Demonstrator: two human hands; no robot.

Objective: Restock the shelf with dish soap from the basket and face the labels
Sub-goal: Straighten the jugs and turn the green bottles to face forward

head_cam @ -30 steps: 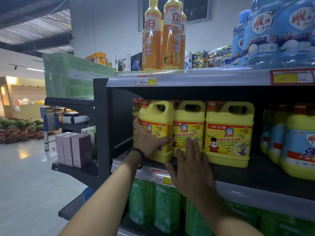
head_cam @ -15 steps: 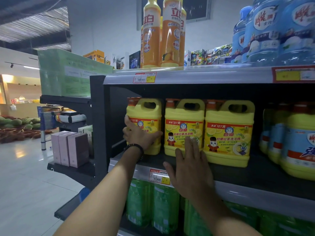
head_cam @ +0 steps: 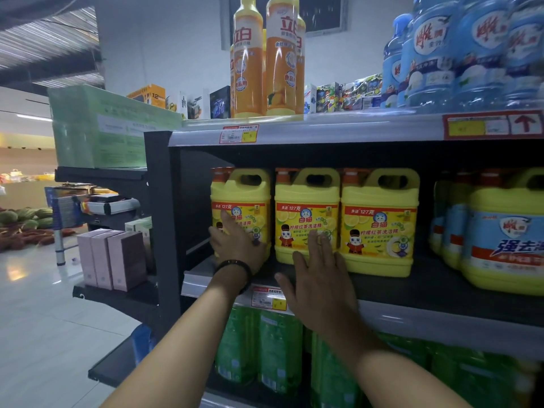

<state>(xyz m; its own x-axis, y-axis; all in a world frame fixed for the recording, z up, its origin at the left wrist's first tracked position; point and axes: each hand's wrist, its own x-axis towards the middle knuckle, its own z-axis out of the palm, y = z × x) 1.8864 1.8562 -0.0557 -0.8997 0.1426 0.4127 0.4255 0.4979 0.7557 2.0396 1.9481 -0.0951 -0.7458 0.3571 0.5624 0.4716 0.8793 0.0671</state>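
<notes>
Three yellow dish soap jugs stand in a row on the middle shelf (head_cam: 426, 287), labels facing out. My left hand (head_cam: 235, 245) lies flat against the front of the left jug (head_cam: 244, 195), fingers pointing up over its label. My right hand (head_cam: 318, 272) is spread open with its fingertips touching the lower front of the middle jug (head_cam: 306, 201). The right jug (head_cam: 379, 219) stands beside it untouched. The basket is out of view.
Blue-and-yellow jugs (head_cam: 500, 231) fill the shelf's right end. Orange bottles (head_cam: 265, 60) and blue water bottles (head_cam: 471, 51) stand on the top shelf. Green bottles (head_cam: 279, 348) sit on the shelf below. Pink boxes (head_cam: 112, 260) line a side rack at left.
The left jug has been pushed back and left into line with the others. My left hand followed it; my right hand stayed at the middle jug's base.
</notes>
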